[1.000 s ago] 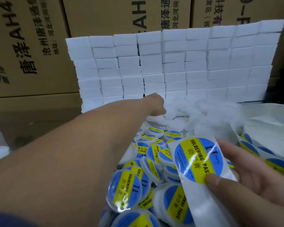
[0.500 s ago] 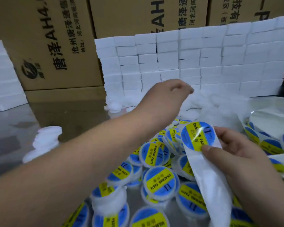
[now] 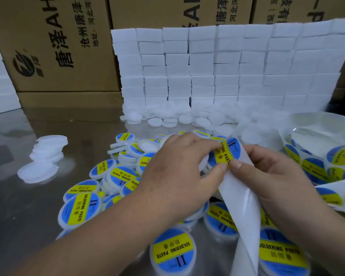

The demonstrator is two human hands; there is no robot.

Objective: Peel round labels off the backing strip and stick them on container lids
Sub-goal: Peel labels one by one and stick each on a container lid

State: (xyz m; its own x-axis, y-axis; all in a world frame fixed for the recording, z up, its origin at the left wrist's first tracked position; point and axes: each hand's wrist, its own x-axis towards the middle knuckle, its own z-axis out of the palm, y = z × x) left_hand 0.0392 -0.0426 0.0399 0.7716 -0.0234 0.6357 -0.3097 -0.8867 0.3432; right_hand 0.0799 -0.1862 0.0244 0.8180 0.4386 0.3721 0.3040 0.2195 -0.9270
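My left hand (image 3: 177, 172) grips a blank white lid (image 3: 202, 166), of which only a curved rim shows under the fingers. Its thumb and forefinger lie on a round blue-and-yellow label (image 3: 227, 154) at the top of the white backing strip (image 3: 241, 206). My right hand (image 3: 271, 176) holds that strip from the right, with its thumb pressed just below the label. The bare strip hangs down toward me. Labelled lids (image 3: 82, 208) lie heaped under and around both hands.
Blank white lids (image 3: 167, 122) lie in a heap behind the hands, and a small stack of lids (image 3: 46, 154) sits to the left. More label strip (image 3: 337, 156) curls at the right. A wall of white foam blocks (image 3: 227, 66) and cardboard boxes (image 3: 58, 46) stand behind on the metal table (image 3: 18, 216).
My left hand has drawn back from the heap of blank lids to the strip and now meets the label. My right hand has kept hold of the strip.
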